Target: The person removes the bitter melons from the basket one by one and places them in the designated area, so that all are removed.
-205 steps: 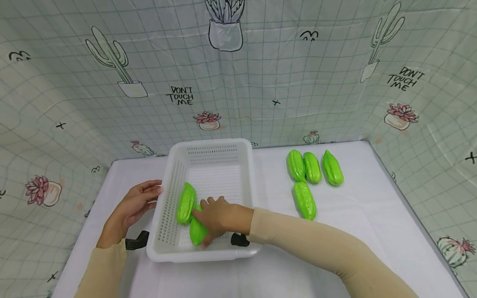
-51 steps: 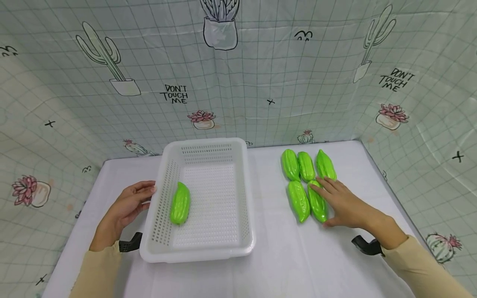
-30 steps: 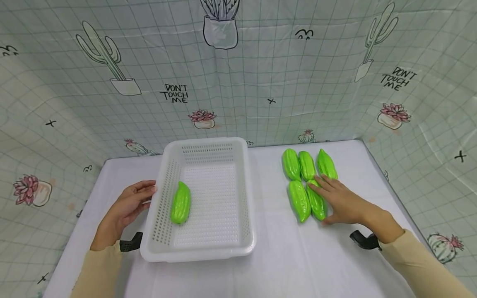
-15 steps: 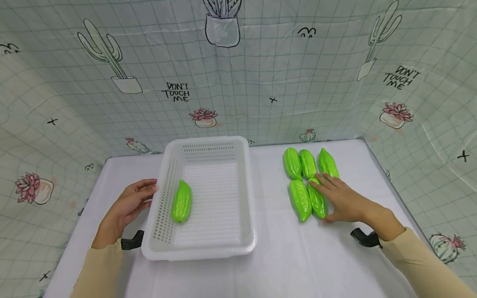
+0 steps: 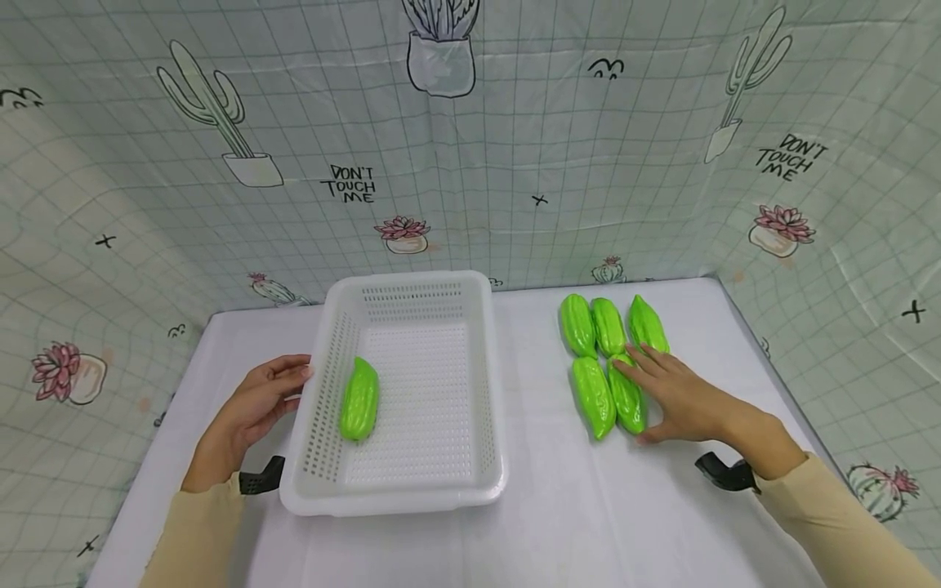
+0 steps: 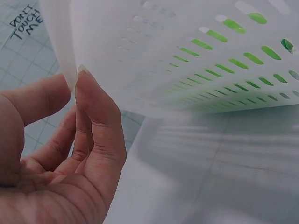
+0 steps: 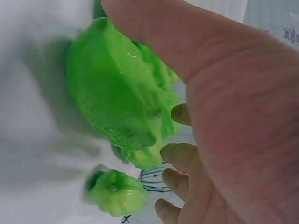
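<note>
A white plastic basket with perforated walls stands left of the middle. One green bitter melon lies inside it near the left wall. My left hand pinches the basket's left rim between thumb and forefinger, seen close in the left wrist view. On the right, my right hand is spread over a bitter melon, with the thumb near its front end and the fingers extended along its far side. The right wrist view shows that melon under the thumb, apart from the fingertips.
Several more bitter melons lie close by: one at the left, two behind, and one at the back right. A white cloth covers the table. A printed curtain hangs behind and at both sides.
Since the oldest frame, my right hand has moved from the basket to the melons on the right, and one melon has gone from basket to table. In the last second both hands stay still.
</note>
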The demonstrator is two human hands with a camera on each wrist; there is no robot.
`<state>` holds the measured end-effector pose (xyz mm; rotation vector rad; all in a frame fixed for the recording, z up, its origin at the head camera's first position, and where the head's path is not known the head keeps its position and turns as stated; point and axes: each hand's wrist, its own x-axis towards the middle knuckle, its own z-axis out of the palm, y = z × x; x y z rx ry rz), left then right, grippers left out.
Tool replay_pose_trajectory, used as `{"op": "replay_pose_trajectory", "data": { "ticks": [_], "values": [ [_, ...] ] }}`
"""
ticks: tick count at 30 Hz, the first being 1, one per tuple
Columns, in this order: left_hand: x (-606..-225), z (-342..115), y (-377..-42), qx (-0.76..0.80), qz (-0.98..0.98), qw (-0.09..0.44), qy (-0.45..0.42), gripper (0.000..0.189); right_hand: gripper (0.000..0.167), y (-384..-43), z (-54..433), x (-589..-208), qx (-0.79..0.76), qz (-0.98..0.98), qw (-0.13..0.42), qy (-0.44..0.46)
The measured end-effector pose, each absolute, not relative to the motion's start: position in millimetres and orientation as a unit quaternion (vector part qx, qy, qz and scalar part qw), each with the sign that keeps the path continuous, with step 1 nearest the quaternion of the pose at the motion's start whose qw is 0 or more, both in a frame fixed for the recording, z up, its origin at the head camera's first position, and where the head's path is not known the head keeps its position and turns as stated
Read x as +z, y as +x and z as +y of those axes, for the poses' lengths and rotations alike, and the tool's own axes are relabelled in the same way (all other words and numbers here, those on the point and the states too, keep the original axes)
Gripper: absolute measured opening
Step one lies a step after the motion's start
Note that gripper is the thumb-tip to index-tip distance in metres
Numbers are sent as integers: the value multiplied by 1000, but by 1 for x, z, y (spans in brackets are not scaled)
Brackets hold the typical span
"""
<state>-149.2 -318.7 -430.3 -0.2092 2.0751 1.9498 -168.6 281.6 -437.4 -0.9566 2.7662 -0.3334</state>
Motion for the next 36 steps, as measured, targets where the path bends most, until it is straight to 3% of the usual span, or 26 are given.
{"op": "replay_pose_trajectory", "data": {
  "ticks": [17, 36],
  "values": [
    [-431, -319, -148, 674, 721, 145, -72, 44, 103, -170, 262, -401, -108, 923, 21, -370],
    [-431, -319, -150, 674, 721, 146, -67, 51, 98, -186, 192, -362, -86, 900, -2, -426]
  ]
}}
